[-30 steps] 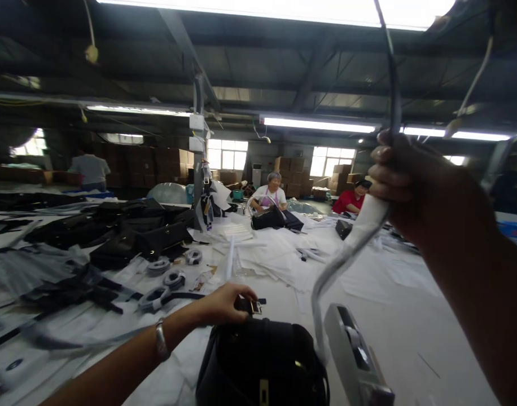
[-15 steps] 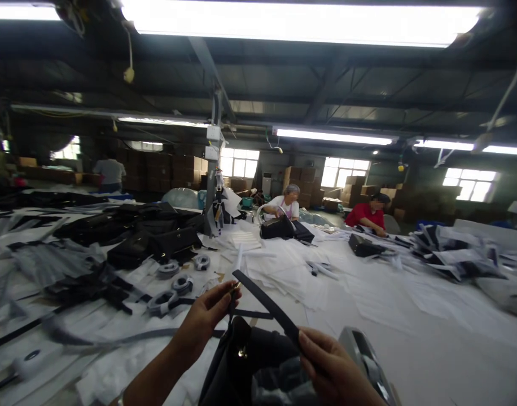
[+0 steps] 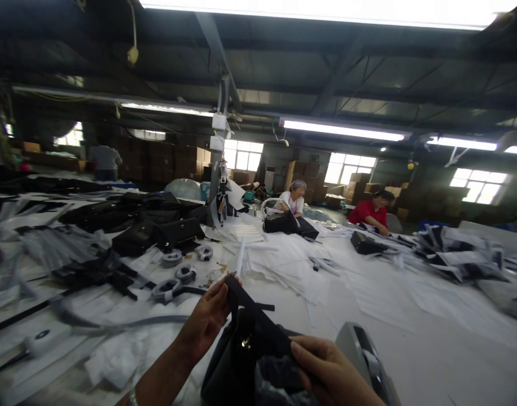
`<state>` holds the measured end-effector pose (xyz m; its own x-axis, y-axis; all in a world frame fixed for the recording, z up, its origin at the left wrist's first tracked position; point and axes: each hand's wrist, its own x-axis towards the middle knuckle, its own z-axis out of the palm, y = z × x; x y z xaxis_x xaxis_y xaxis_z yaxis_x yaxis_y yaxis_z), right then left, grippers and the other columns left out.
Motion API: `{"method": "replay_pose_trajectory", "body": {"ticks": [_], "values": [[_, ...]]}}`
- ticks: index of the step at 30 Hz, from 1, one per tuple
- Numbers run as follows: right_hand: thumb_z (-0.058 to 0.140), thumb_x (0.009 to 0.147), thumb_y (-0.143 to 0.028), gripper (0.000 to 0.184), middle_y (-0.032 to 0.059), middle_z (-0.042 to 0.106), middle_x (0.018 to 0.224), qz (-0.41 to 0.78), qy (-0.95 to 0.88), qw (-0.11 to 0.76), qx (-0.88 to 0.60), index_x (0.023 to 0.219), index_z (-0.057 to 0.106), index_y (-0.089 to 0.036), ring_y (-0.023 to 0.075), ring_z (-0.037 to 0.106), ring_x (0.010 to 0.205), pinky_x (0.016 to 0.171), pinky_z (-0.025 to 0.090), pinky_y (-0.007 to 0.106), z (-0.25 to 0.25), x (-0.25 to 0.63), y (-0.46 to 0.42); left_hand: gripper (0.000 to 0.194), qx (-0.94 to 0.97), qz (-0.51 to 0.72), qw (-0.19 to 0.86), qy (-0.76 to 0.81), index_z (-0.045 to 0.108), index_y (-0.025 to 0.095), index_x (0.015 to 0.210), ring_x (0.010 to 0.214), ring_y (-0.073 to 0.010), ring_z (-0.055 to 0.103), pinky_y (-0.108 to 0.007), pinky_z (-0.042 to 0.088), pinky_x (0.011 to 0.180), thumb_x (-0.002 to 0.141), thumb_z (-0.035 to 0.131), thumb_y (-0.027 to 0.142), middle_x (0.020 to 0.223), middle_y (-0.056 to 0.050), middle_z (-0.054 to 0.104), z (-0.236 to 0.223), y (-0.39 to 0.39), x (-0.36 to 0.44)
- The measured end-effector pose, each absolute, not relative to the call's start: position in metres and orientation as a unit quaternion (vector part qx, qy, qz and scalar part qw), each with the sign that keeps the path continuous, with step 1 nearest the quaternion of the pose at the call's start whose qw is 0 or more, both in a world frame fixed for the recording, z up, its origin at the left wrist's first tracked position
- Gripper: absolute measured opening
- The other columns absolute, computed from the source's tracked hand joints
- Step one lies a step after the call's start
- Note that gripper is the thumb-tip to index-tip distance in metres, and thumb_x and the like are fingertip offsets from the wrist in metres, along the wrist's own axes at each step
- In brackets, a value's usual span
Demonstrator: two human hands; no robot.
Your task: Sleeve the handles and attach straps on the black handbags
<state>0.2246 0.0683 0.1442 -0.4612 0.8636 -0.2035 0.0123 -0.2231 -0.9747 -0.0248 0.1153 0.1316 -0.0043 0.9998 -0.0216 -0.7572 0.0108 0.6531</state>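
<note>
Black handbag (image 3: 237, 366) sits at the near edge of the white worktable (image 3: 411, 338), its strap (image 3: 258, 324) unattached at one end, pinched between the left hand (image 3: 205, 321) and right hand (image 3: 326, 369); a grey tape dispenser (image 3: 364, 358) stands beside it, and more bags (image 3: 157, 225) lie piled beyond.

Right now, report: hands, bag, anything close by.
Left hand pinching strap at its top end. Right hand gripping strap lower down, over black bag. Tape dispenser right beside right hand.
</note>
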Motion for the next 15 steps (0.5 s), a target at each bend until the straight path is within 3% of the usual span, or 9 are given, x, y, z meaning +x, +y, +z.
{"method": "replay_pose_trajectory", "body": {"ticks": [3, 15], "values": [[0.070, 0.071, -0.063, 0.051, -0.0081, 0.043, 0.043, 0.657, -0.539, 0.320, -0.419, 0.067, 0.063, -0.013, -0.0008, 0.024, 0.028, 0.029, 0.010, 0.015, 0.143, 0.223, 0.068, 0.023, 0.226, 0.667, 0.662, 0.259, 0.071, 0.013, 0.108, 0.100, -0.0175, 0.072, -0.024, 0.058, 0.087, 0.093, 0.055, 0.007, 0.111, -0.010, 0.075, 0.131, 0.115, -0.027], [0.064, 0.075, -0.066, 0.054, -0.0052, 0.053, 0.051, 0.627, -0.581, 0.315, -0.412, 0.082, 0.066, -0.013, 0.0000, 0.026, 0.030, 0.029, 0.014, 0.015, 0.141, 0.207, 0.081, 0.023, 0.256, 0.653, 0.672, 0.238, 0.070, 0.016, 0.111, 0.103, -0.0192, 0.070, -0.027, 0.057, 0.090, 0.089, 0.064, 0.015, 0.114, -0.009, 0.073, 0.120, 0.114, -0.029]]}}
